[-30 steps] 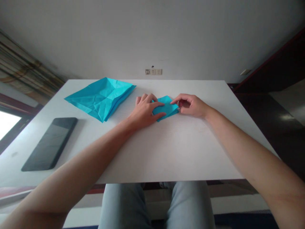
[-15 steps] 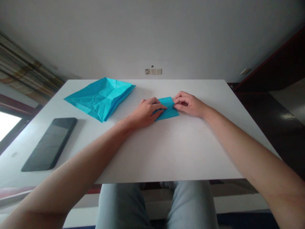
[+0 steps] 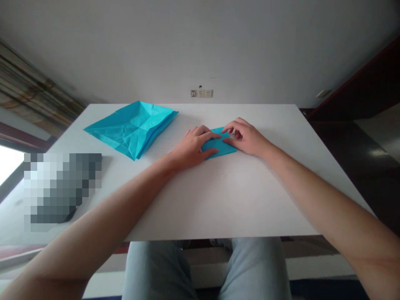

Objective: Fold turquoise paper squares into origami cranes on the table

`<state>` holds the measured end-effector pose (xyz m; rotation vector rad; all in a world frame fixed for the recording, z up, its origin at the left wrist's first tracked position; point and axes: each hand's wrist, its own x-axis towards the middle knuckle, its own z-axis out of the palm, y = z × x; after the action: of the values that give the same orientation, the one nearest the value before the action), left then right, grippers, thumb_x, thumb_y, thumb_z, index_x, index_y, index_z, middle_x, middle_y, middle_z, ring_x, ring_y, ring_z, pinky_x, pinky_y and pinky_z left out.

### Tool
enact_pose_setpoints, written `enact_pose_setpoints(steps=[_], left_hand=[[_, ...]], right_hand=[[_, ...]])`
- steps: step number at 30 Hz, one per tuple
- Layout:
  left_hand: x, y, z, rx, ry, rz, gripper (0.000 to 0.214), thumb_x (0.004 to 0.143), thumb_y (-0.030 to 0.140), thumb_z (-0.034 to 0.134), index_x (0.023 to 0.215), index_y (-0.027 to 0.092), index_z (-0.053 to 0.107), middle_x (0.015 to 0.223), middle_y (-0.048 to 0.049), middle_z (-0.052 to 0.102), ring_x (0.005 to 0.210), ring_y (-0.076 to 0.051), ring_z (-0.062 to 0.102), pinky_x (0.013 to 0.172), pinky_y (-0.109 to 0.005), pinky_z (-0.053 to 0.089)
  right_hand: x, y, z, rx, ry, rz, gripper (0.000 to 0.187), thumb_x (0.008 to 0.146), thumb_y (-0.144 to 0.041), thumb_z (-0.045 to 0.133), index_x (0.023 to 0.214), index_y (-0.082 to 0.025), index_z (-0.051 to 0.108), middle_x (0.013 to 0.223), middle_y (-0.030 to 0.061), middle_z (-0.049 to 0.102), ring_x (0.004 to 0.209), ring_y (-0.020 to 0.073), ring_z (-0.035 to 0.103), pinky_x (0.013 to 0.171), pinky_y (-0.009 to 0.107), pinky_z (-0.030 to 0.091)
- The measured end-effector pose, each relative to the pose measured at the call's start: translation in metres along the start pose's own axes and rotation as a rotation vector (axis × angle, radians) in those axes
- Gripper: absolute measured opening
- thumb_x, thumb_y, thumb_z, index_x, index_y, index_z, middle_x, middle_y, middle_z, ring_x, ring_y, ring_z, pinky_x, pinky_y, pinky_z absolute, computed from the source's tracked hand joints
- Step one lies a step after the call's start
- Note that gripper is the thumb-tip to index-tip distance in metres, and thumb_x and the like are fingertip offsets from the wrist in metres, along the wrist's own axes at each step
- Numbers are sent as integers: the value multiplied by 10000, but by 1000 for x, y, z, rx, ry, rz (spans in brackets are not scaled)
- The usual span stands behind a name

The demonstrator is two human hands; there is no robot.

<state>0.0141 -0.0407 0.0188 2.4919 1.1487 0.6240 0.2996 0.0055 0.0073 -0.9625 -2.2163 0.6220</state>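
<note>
Small folded turquoise paper [image 3: 219,145] lies on the white bench [image 3: 231,200], left hand [image 3: 194,146] spread over its left part, right hand [image 3: 246,138] at its right side, grip parted between thumb and forefinger

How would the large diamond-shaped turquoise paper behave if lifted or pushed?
The large diamond-shaped turquoise paper is probably light and floppy: its creases suggest thin sheet. Lifted by one corner, it may fan open, since its lower-right edge shows separate layers. Pushed, it would likely slide rather than roll, lying broad and low on the flat white table.
</note>
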Motion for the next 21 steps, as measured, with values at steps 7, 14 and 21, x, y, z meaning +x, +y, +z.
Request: enact_pose_setpoints(steps=[7,14,21], left_hand=[[-5,8,-1,88,-38,-75,412,1160,523,632,1518,424,810,1770,-101,547,1632,-435,450,1359,-677,337],[-5,14,1,146,52,-223,914,1012,725,764,1765,257,545,1691,-232,583,1562,-492,488,1320,-718,308],[-4,13,0,142,89,-232,969,950,748,823,1702,217,521,1637,-236,600,1523,-486,505,1285,-665,323]], right_hand=[[-2,-3,1,-108,30,-62,221,988,-493,884,1118,-315,880,1140,61,661,837,212,621,815,435,559],[1,7,-4,-122,69,-15,230,933,-437,929,1130,-322,897,1141,66,673,913,247,647,872,459,556],[2,-1,-8,-213,6,-79,107,1020,-341,810,1070,-306,898,1093,70,742,998,282,685,1004,491,457]])
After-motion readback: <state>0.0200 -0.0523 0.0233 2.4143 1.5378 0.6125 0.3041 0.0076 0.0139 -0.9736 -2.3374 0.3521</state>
